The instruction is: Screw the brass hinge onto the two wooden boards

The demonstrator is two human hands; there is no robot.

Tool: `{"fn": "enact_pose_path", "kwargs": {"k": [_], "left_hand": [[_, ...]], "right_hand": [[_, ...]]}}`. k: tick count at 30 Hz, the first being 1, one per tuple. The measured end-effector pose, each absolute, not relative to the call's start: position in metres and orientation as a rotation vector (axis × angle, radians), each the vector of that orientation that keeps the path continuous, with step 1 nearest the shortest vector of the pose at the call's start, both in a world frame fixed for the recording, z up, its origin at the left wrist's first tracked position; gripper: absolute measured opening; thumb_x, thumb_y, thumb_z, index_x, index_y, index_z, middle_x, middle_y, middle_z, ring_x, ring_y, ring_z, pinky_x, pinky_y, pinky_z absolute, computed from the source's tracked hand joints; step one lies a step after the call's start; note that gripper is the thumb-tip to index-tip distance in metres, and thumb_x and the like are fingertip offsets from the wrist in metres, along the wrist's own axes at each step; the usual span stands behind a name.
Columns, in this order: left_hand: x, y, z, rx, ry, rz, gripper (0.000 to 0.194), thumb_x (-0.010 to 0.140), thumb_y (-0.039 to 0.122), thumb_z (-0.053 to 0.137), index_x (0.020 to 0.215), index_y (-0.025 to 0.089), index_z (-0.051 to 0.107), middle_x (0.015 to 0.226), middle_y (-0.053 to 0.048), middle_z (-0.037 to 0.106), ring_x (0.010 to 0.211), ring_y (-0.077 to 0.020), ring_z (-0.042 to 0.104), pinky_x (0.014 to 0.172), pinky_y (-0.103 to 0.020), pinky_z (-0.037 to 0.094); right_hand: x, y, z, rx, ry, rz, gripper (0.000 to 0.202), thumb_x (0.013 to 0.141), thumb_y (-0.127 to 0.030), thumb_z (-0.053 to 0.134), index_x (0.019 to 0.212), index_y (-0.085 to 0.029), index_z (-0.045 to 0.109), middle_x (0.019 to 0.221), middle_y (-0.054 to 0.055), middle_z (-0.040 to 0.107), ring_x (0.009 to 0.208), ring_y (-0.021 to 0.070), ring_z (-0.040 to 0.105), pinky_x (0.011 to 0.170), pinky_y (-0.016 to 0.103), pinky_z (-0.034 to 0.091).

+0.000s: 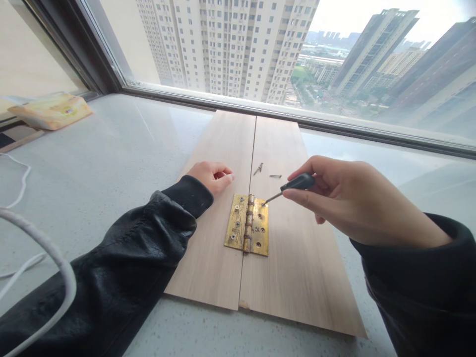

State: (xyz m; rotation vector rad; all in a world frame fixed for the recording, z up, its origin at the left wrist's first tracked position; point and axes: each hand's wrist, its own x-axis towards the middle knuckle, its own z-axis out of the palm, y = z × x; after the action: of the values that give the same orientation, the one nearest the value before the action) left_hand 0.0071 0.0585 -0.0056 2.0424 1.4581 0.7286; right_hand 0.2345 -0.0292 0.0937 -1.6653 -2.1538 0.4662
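No readable text or numbers

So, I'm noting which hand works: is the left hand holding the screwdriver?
No, the right hand holds the screwdriver, its tip at the hinge.

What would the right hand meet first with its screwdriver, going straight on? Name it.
The brass-coloured hinge, at the far end of its right leaf. The screwdriver in the right hand seems to reach it, though contact is unclear.
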Motion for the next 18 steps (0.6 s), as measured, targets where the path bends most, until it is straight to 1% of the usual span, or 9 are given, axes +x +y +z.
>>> {"fn": "enact_pose_path", "kwargs": {"k": [3, 6, 8, 9, 11, 13, 14, 16, 18], "left_hand": [[0.007, 0.059, -0.007, 2.045, 1.456, 0.735, 0.029, 0.075, 0.041, 0.058, 0.082, 0.018, 0.073, 0.064, -0.002, 0.066, 0.058, -0.0128, 0.053, 0.055, -0.026, 0.039], [0.007, 0.059, -0.007, 2.046, 1.455, 0.745, 0.029, 0.075, 0.040, 0.057, 0.083, 0.017, 0.073, 0.065, -0.002, 0.067, 0.059, -0.0132, 0.054, 0.055, -0.026, 0.040], [0.007, 0.059, -0.007, 2.045, 1.455, 0.745, 0.029, 0.075, 0.040, 0.058, 0.083, 0.017, 0.073, 0.065, -0.001, 0.067, 0.059, -0.0133, 0.054, 0.056, -0.026, 0.040], [0.007, 0.059, -0.006, 2.044, 1.456, 0.744, 0.029, 0.075, 0.040, 0.058, 0.083, 0.017, 0.073, 0.064, -0.001, 0.067, 0.058, -0.0132, 0.054, 0.056, -0.026, 0.040], [0.008, 0.058, -0.006, 2.041, 1.458, 0.741, 0.029, 0.075, 0.040, 0.058, 0.083, 0.018, 0.073, 0.064, -0.001, 0.067, 0.058, -0.0131, 0.054, 0.056, -0.026, 0.040], [0.008, 0.058, -0.006, 2.040, 1.458, 0.737, 0.029, 0.075, 0.041, 0.058, 0.083, 0.018, 0.073, 0.063, -0.001, 0.066, 0.058, -0.0131, 0.054, 0.056, -0.026, 0.040], [0.008, 0.058, -0.006, 2.040, 1.458, 0.736, 0.029, 0.075, 0.041, 0.058, 0.083, 0.018, 0.074, 0.063, -0.001, 0.066, 0.058, -0.0131, 0.054, 0.056, -0.026, 0.040], [0.008, 0.058, -0.007, 2.040, 1.455, 0.735, 0.030, 0.075, 0.041, 0.058, 0.083, 0.017, 0.074, 0.064, -0.001, 0.066, 0.058, -0.0132, 0.054, 0.056, -0.026, 0.040], [0.007, 0.058, -0.007, 2.038, 1.455, 0.737, 0.031, 0.075, 0.041, 0.057, 0.084, 0.017, 0.074, 0.064, -0.002, 0.066, 0.059, -0.0134, 0.054, 0.056, -0.026, 0.041]], "right_hand": [[0.234, -0.027, 0.089, -1.657, -2.208, 0.238, 0.030, 0.077, -0.048, 0.063, 0.067, -0.021, 0.057, 0.050, -0.003, 0.052, 0.044, 0.0104, 0.044, 0.044, 0.026, 0.033], [0.230, -0.026, 0.082, -1.642, -2.177, 0.064, 0.044, 0.077, -0.051, 0.062, 0.053, -0.021, 0.040, 0.043, -0.006, 0.036, 0.042, 0.0085, 0.029, 0.043, 0.026, 0.026], [0.227, -0.026, 0.078, -1.641, -2.129, -0.019, 0.049, 0.078, -0.052, 0.060, 0.050, -0.021, 0.034, 0.042, -0.006, 0.029, 0.043, 0.0087, 0.024, 0.044, 0.027, 0.023], [0.225, -0.026, 0.076, -1.639, -2.117, -0.066, 0.050, 0.079, -0.052, 0.059, 0.049, -0.020, 0.035, 0.043, -0.005, 0.029, 0.044, 0.0092, 0.024, 0.045, 0.027, 0.023], [0.222, -0.026, 0.073, -1.622, -2.124, -0.164, 0.042, 0.080, -0.050, 0.059, 0.053, -0.020, 0.047, 0.044, -0.004, 0.035, 0.044, 0.0103, 0.029, 0.046, 0.028, 0.026], [0.219, -0.026, 0.070, -1.579, -2.138, -0.238, 0.026, 0.080, -0.044, 0.061, 0.072, -0.020, 0.062, 0.048, -0.004, 0.043, 0.045, 0.0119, 0.039, 0.049, 0.028, 0.031], [0.218, -0.026, 0.069, -1.548, -2.142, -0.261, 0.023, 0.080, -0.041, 0.063, 0.084, -0.019, 0.066, 0.049, -0.004, 0.046, 0.045, 0.0126, 0.043, 0.050, 0.028, 0.033], [0.217, -0.026, 0.069, -1.493, -2.148, -0.269, 0.024, 0.080, -0.038, 0.064, 0.095, -0.019, 0.066, 0.050, -0.005, 0.048, 0.045, 0.0133, 0.047, 0.051, 0.029, 0.035], [0.218, -0.028, 0.071, -1.467, -2.192, -0.190, 0.021, 0.082, -0.038, 0.062, 0.091, -0.020, 0.066, 0.050, -0.004, 0.049, 0.046, 0.0135, 0.049, 0.050, 0.029, 0.037]]}}
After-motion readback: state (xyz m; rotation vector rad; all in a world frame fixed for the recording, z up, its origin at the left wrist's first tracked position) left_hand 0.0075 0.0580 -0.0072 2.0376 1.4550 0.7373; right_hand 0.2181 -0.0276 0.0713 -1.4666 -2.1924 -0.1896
